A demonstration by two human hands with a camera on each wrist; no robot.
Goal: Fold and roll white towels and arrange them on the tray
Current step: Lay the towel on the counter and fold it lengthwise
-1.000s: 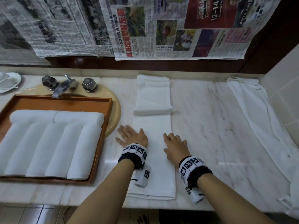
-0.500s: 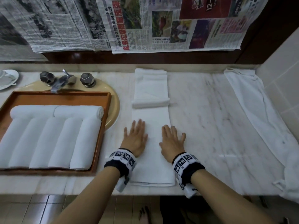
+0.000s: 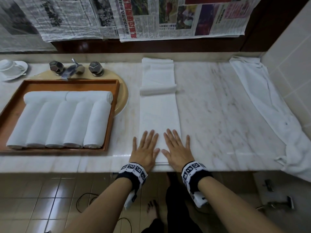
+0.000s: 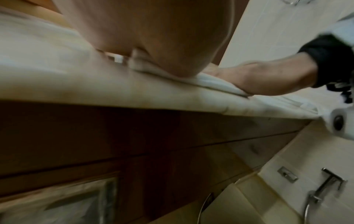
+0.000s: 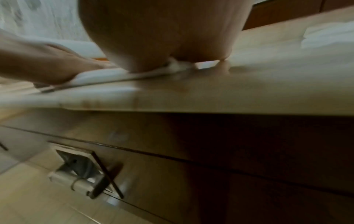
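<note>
Left hand [image 3: 145, 151] and right hand [image 3: 176, 151] lie palm-down, fingers spread wide and straight, on the near end of the long folded towel [image 3: 159, 113], which lies on the bench [image 3: 218, 115] at its front edge. Seven rolled towels [image 3: 58, 121] sit in the wooden tray [image 3: 116, 91], well left of the hands.

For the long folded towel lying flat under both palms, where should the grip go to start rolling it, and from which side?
Probably the towel's near short edge, taken from the counter's front edge, at its two corners. The folded towel lies flat as a long strip running away from the person, and the left hand and right hand already press flat on that end, so curling fingers under it looks simplest.
</note>
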